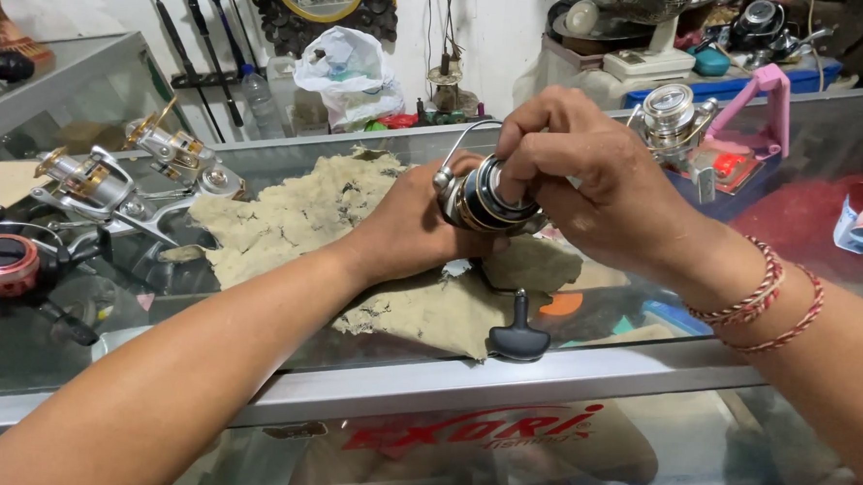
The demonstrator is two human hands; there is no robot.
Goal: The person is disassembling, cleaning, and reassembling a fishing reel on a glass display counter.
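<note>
Both hands grip the dark fishing reel (482, 198) between them, left hand (408, 227) behind, right hand (589, 186) clamped over its spool.

Your reel (482, 198) is a dark spinning reel with a black spool ringed in gold bands and a thin silver bail wire arching over its top left. It sits lifted above the tan cloth on the glass counter, spool tilted toward you. Its black T-shaped handle knob (519, 336) hangs below, near the counter's front edge.
</note>
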